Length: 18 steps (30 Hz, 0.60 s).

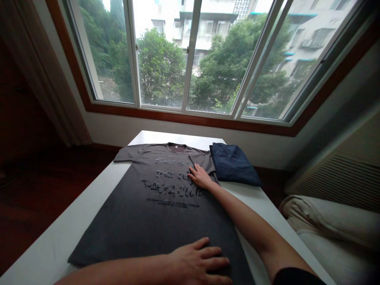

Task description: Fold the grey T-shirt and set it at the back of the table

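Note:
A dark grey T-shirt [127,221] with black lettering on its chest lies spread flat, front up, its collar toward the window. My left hand [202,263] rests palm down on the lower part of the shirt, fingers spread and pointing right. Farther up, my right hand [201,176] lies on the chest print near the right sleeve, its fingers stretched out and covering some letters. A thin dark line beside its fingertips is too small to make out. Neither hand grips the cloth.
The shirt lies on a white table [53,237]. Folded navy cloth [234,164] sits at the table's far right corner, beside the sleeve. Beyond the far edge is a wide window [187,59]; a curtain [44,71] hangs at left. Beige padded seating [332,221] stands at right.

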Motion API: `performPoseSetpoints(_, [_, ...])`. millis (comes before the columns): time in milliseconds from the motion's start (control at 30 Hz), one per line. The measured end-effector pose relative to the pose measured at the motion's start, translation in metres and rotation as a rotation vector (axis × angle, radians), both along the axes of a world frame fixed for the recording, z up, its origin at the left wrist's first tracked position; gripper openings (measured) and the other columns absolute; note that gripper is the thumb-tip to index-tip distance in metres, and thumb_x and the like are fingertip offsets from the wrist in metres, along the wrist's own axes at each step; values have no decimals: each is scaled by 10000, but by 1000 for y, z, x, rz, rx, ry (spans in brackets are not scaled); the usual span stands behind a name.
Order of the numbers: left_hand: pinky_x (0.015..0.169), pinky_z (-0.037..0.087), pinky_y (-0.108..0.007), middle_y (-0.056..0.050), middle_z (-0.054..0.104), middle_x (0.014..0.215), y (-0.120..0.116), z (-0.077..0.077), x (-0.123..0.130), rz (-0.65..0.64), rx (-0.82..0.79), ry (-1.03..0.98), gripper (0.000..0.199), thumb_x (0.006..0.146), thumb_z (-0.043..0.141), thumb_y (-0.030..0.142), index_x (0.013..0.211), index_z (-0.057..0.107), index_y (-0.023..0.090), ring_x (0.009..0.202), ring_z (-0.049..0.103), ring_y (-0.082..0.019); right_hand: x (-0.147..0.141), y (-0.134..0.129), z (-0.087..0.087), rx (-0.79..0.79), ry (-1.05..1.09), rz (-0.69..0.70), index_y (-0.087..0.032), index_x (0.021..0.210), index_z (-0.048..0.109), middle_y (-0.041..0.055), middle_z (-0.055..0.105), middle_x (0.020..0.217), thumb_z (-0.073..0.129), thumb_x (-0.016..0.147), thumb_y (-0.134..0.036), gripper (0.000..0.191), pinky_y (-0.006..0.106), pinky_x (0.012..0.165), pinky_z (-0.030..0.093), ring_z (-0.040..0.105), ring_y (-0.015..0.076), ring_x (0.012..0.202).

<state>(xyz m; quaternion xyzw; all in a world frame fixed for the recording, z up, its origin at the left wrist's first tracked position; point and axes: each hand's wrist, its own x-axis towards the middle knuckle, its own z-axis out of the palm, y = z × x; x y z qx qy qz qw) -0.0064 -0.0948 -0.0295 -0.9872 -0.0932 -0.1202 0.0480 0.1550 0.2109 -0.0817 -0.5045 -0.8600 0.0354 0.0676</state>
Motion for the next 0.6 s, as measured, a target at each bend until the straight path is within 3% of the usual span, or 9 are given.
performPoseSetpoints(133, [1214, 345, -516, -75, 346, 1674, -5, 14, -3, 11, -194, 26, 563, 1073, 387, 495, 1582, 424, 257, 1542, 322, -285, 21, -16, -3, 63, 33, -25, -252, 1604, 411, 123, 259, 1690, 418, 1048, -577, 644, 446, 1261, 207, 213, 296, 1573])
performPoseSetpoints(333, [1254, 248, -557, -105, 304, 1690, -6, 33, -9, 104, -436, 17, 654, 1053, 394, 591, 1606, 385, 241, 1567, 252, -309, 51, -20, -2, 106, 208, -315, -225, 1573, 462, 124, 339, 1654, 382, 1066, -497, 581, 379, 1225, 301, 345, 254, 1522])
performPoseSetpoints(467, [1257, 216, -577, -107, 283, 1698, -4, 30, -10, 181, -466, 25, 646, 1051, 403, 593, 1605, 385, 261, 1569, 241, -324, 52, -23, -3, 67, 157, -226, -223, 1535, 521, 131, 293, 1674, 515, 1027, -497, 577, 393, 1239, 272, 313, 293, 1534])
performPoseSetpoints(600, [1261, 173, -591, -115, 231, 1713, 9, 19, -17, 275, -398, 41, 682, 1029, 448, 612, 1612, 367, 269, 1572, 216, -346, 51, -28, -5, 56, 122, -190, -232, 1503, 561, 130, 354, 1646, 539, 1020, -492, 549, 400, 1241, 271, 344, 305, 1516])
